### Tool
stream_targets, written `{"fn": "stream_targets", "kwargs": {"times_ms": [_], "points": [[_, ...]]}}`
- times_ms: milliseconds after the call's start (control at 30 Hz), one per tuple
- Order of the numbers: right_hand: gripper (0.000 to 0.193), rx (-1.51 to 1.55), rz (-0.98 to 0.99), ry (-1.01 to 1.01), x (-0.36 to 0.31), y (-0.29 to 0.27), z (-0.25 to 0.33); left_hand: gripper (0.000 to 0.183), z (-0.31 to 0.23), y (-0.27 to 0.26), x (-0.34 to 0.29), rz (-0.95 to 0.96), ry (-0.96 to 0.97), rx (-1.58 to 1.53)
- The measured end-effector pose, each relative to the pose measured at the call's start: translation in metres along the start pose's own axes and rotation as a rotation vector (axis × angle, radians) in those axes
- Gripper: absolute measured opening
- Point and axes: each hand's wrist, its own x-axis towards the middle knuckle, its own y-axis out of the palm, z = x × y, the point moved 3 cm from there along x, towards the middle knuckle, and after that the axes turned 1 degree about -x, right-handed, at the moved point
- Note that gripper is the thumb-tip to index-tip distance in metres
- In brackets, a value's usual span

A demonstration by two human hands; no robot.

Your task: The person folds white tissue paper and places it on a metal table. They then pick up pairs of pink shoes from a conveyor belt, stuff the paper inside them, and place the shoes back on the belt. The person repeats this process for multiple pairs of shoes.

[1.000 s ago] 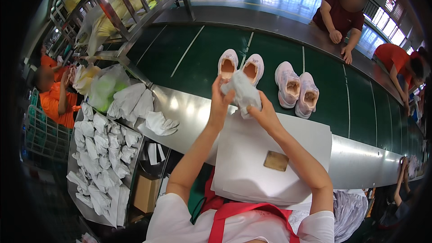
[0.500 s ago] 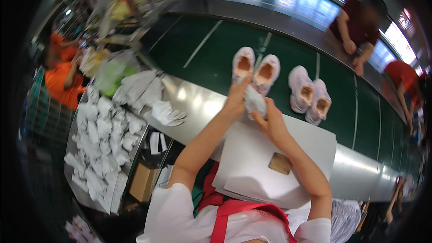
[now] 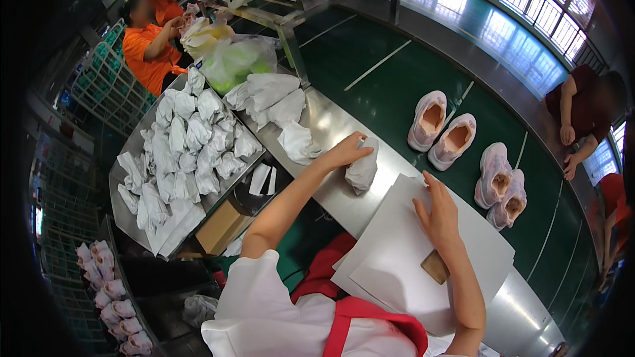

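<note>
My left hand (image 3: 345, 150) is closed on a wad of crumpled grey-white paper (image 3: 362, 173), at the metal ledge (image 3: 334, 193) beside the belt. Over the stack of white paper sheets (image 3: 377, 261) is my right hand (image 3: 438, 215), fingers apart and nothing in it. A small brown block (image 3: 434, 268) lies on the sheets by my right wrist. Beyond my hands, a pair of pale pink shoes (image 3: 456, 140) stands on the green belt (image 3: 403, 73), with a second pair (image 3: 493, 175) to its right. More crumpled paper (image 3: 297, 142) lies left of my left hand.
A metal tray (image 3: 119, 188) heaped with paper wads stands at left, a cardboard box (image 3: 223, 226) beside it. Behind are a plastic bag (image 3: 241, 59) and metal rack (image 3: 291, 23). Shoes (image 3: 112, 291) line the lower left. Co-workers (image 3: 149, 49) stand left and across the belt (image 3: 575, 109).
My hands have parted: the right has let go of the paper wad and opened over the sheets. The left carries the wad leftward, away from the shoes. The view has turned left.
</note>
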Motion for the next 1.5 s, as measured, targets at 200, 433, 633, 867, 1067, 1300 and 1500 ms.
{"fn": "stream_targets", "kwargs": {"times_ms": [200,433,633,867,1067,1300,1500], "points": [[0.053,-0.031,0.011,0.007,-0.014,-0.006,-0.007,0.08,0.001,-0.149,-0.007,-0.857,0.002,1.013],[0.047,0.036,-0.017,-0.037,-0.011,-0.005,0.002,0.089,0.048,-0.256,-0.01,-0.546,-0.158,1.011],[0.046,0.279,0.032,0.026,-0.008,-0.009,0.017,0.061,-0.025,-0.23,-0.044,-0.922,0.171,0.638],[0.058,1.083,-0.18,0.197,0.027,0.014,0.029,0.055,-0.134,0.039,-0.09,-0.428,0.6,0.309],[0.062,0.645,-0.208,0.323,0.025,-0.011,-0.024,0.07,-0.129,0.069,-0.069,0.044,0.427,-0.458],[0.075,0.366,0.029,0.433,0.023,-0.007,0.002,0.046,-0.156,0.088,-0.021,0.224,0.062,-0.922],[0.069,0.585,-0.097,0.364,0.015,-0.024,-0.012,0.031,-0.168,0.102,-0.002,0.214,-0.03,-1.387]]}}
